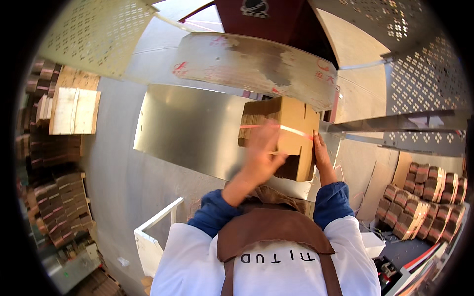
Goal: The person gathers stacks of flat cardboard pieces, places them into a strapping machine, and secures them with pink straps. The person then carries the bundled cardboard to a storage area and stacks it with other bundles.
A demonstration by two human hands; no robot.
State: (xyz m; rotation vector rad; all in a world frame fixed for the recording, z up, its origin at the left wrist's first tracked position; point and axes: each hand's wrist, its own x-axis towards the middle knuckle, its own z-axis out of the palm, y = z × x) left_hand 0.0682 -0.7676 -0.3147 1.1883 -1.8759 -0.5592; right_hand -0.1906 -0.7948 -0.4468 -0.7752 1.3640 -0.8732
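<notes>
A stack of folded brown cardboard pieces [295,115] stands on the metal table, with a pink strap [295,130] running across it. A dark hollow shows in its near side, and layered edges face left. My left hand [261,155] is over the stack's left front part, close to the strap; it is blurred by motion, with its thumb apart from the fingers. Against the right side of the stack rests my right hand [322,152], its fingers stretched along the cardboard edge. The palm side of my left hand is hidden.
The shiny metal table [190,130] extends left of the stack. Behind it rises a worn metal panel [256,61] on a dark red machine [276,19]. Perforated panels [427,74] stand to the right. Strapped cardboard bundles [419,197] lie at right, more stacks [61,207] at left.
</notes>
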